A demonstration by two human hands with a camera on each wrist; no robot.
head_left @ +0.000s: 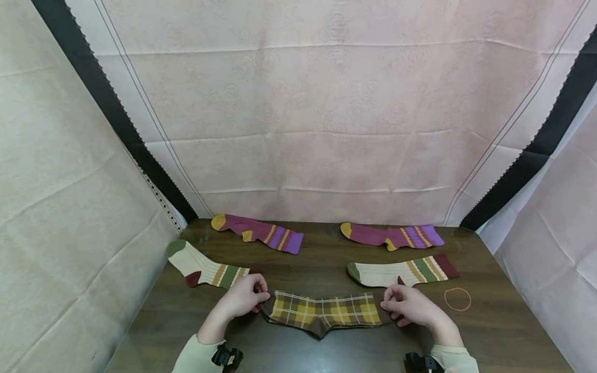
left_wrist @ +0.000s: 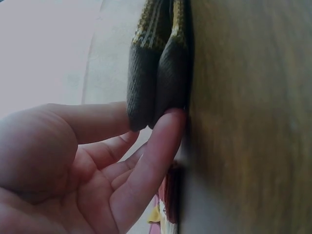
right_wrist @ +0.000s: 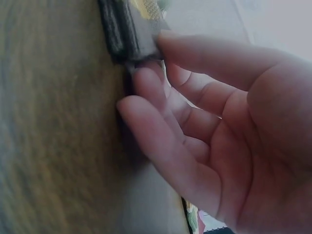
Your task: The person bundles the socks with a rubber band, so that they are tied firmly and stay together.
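Note:
A pair of dark brown and yellow plaid socks (head_left: 326, 312) lies stacked, one on the other, at the near middle of the table. My left hand (head_left: 244, 296) pinches the left end; the left wrist view shows both dark ends (left_wrist: 156, 85) between thumb and fingers. At the opposite end, my right hand (head_left: 412, 308) holds the socks' dark edge (right_wrist: 134, 36) between thumb and fingertips. The socks' middle sags toward the front in a pointed heel.
Cream striped socks lie at left (head_left: 205, 265) and right (head_left: 401, 271), just beyond my hands. Farther back are two purple socks with yellow toes, one left (head_left: 256, 232) and one right (head_left: 392, 236). A rubber band (head_left: 457, 299) lies right of my right hand. Pale cloth walls (head_left: 326, 129) enclose the table.

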